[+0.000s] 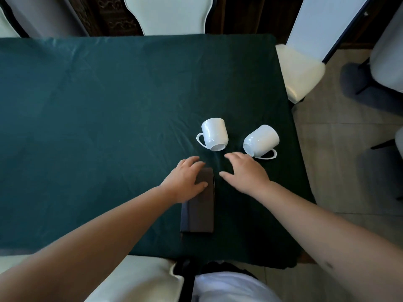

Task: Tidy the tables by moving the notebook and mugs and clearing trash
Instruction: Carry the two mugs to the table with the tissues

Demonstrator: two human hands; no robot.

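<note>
Green-clothed desk (109,94) carries a dark rectangular hardcover notebook (199,214) under the flat, open left hand (185,182). Just beyond the spread, empty right hand (246,171) lie two white ceramic mugs (214,134), tipped; a careless reach could roll them off the near edge.

tablecloth (109,105): dark green, all one colour
left mug (213,134): shiny white
right mug (262,139): shiny white
notebook (199,212): dark grey cover, no pattern
chairs (172,14): white, with a thin dark edge
floor (340,171): pale grey-brown
wall behind the chairs (113,16): dark brown, with carved curly shapes
</note>
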